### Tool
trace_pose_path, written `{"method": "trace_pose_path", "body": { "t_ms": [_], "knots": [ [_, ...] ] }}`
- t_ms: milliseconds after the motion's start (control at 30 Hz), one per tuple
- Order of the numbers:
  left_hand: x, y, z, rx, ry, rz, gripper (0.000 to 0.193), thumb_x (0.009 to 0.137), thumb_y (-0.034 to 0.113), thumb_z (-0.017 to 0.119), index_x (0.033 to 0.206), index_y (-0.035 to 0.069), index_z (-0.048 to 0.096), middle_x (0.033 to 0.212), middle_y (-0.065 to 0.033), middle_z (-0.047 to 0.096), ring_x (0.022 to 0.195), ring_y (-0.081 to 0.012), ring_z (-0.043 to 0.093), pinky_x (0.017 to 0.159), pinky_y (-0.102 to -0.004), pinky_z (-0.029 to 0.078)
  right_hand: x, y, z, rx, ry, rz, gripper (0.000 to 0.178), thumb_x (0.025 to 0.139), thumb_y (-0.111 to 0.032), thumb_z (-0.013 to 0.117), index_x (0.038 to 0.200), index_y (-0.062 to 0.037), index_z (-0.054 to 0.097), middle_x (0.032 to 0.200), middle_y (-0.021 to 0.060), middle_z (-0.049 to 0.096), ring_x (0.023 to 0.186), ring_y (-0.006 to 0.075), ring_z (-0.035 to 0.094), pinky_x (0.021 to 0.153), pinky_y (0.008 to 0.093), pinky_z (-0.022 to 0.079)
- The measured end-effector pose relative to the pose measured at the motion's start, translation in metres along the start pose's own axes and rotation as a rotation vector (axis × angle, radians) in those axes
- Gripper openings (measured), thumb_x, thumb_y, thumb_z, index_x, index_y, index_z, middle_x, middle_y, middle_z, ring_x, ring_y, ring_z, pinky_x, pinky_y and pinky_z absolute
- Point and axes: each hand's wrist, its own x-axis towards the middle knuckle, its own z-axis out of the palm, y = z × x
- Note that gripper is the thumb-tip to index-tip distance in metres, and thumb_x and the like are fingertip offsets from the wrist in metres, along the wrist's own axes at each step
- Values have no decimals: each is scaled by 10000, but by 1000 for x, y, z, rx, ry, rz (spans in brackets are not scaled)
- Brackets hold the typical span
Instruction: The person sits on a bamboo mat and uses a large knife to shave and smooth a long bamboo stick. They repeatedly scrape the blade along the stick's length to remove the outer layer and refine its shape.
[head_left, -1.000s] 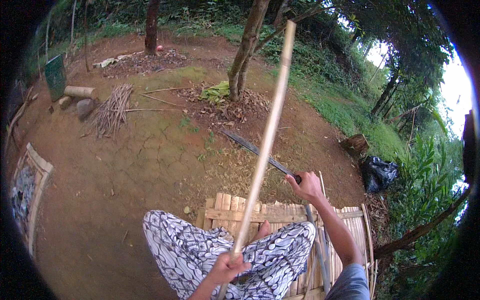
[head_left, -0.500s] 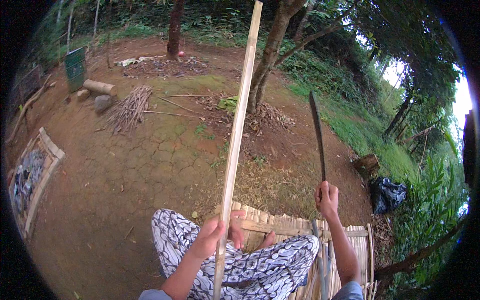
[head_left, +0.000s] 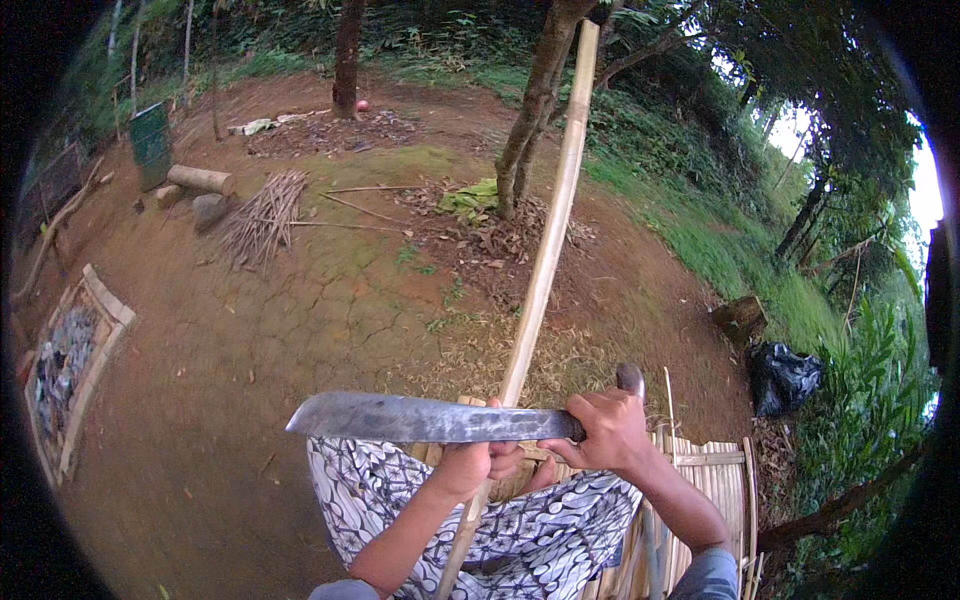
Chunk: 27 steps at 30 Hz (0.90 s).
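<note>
Low at centre frame, my right hand (head_left: 606, 432) grips a broad grey steel machete (head_left: 400, 418), my left hand (head_left: 470, 468) a pale bamboo strip (head_left: 546, 270), apparently in one piece.

soft daylight, glare rightward, edges perhaps blurry

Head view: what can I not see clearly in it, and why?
In the head view:
Pale strip: a middle part is behind the blade and left hand; the lower edge cuts off its near end.
Handle: its middle is covered by the right hand.
Foot: mostly hidden by patterned trousers.
Black bag: its plastic hides any contents.
Scraps at far left: too small to identify.
</note>
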Motion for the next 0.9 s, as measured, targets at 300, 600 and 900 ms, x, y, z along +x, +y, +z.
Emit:
{"method": "trace_pose_path", "body": {
  "t_ms": [300, 600, 900],
  "knots": [
    [-6, 2, -2, -14, -54, 55, 394, 943, 475, 340, 729, 144, 339, 545, 82, 199, 418, -38, 172, 376, -211, 140, 19, 12, -16, -86, -87, 8, 542, 688, -633, 597, 630, -95, 563, 538, 91, 553, 514, 274, 592, 497, 411, 457],
    [-2, 3, -17, -43, -2, 82, 402, 938, 496, 337, 732, 151, 351, 540, 85, 210, 408, -32, 174, 370, -209, 123, 16, 39, 16, 36, -93, 218, 478, 722, -549, 609, 622, -82, 584, 476, 138, 519, 463, 336, 565, 482, 426, 462],
    [3, -1, -17, -112, -60, 6, 412, 925, 514, 356, 720, 158, 334, 534, 87, 209, 402, -30, 153, 366, -208, 121, 31, 57, 22, 27, -35, 57, 474, 702, -570, 612, 640, -100, 600, 503, 124, 542, 490, 312, 576, 504, 415, 448]
  ]
}}
